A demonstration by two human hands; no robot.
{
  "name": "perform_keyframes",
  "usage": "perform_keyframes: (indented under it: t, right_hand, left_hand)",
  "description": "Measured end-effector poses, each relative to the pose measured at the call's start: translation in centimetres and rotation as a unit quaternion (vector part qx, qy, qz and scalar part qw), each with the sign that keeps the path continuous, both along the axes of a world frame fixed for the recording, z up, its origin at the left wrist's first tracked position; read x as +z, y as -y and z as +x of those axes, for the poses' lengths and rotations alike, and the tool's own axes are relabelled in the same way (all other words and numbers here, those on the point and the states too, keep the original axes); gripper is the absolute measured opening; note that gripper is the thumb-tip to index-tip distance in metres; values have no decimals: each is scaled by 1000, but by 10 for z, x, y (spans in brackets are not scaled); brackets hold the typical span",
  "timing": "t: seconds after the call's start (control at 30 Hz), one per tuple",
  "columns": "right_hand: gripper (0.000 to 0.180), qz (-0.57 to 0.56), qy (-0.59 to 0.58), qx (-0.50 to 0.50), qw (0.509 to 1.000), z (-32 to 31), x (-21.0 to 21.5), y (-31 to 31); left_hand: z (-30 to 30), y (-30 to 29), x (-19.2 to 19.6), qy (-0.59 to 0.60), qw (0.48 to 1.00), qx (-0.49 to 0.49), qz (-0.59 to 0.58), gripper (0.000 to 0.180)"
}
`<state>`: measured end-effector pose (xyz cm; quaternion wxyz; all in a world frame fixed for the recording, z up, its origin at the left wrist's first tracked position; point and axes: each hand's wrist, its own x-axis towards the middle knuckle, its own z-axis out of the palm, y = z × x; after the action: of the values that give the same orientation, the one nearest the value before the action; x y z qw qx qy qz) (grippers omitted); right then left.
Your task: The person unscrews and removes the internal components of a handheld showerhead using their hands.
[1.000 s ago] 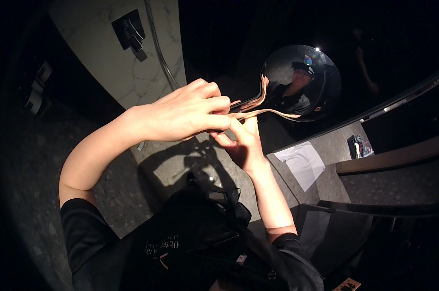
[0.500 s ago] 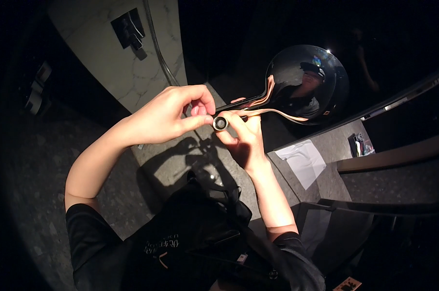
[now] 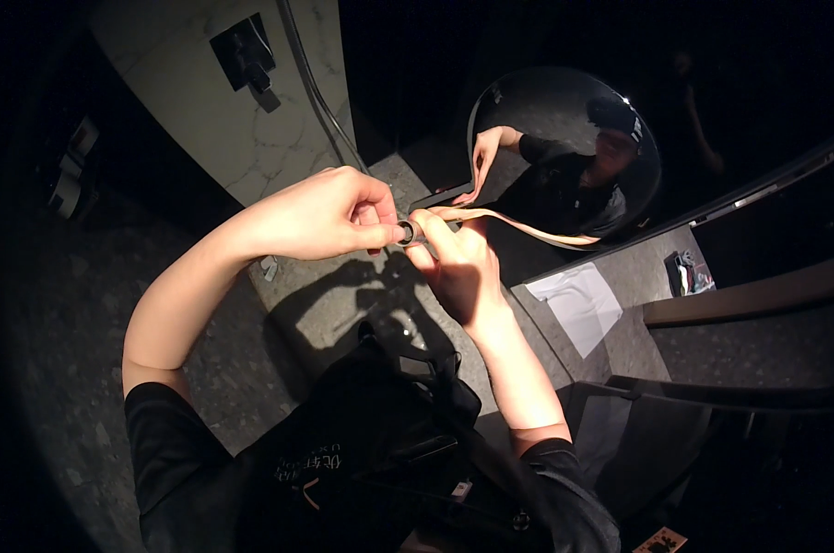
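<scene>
Decent gap between the forearms (image 3: pixel 196 300) on the near side, but far right a shiny round thing (image 3: pixel 546 166) blocks you and far left a grey hose (image 3: pixel 311 86) runs beyond the left hand (image 3: pixel 329 217).

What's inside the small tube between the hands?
The small tube shows only a dark interior at its open end. The left hand partly covers that opening; the right hand hides much of the tube. Anything deeper is hidden.
</scene>
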<state>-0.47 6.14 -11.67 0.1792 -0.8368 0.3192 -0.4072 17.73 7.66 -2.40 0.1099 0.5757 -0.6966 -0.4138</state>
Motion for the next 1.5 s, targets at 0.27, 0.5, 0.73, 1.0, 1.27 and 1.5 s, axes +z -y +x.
perform_keyframes:
  t: [0.27,0.5,0.73,1.0,1.27,1.5]
  right_hand:
    - [23,6,-6,22,1000,0,-3,2]
    - [19,19,-7,35,999,0,-1,2]
    - [16,18,2,32,999,-1,-4,2]
    - [28,10,-33,23,999,1,-11,5]
    - [25,7,-25,7,1000,3,-14,5]
    - [37,-8,31,-16,999,-5,-14,11]
  left_hand:
    - [-1,12,-2,9,999,-48,9,24]
    - [-5,15,-1,11,999,-46,21,19]
    - [-16,6,-4,117,990,-32,-65,16]
    - [-15,4,-21,143,976,-39,-163,21]
    - [-16,-4,-24,155,967,-30,-202,23]
    - [-27,-11,-53,-42,933,30,-356,44]
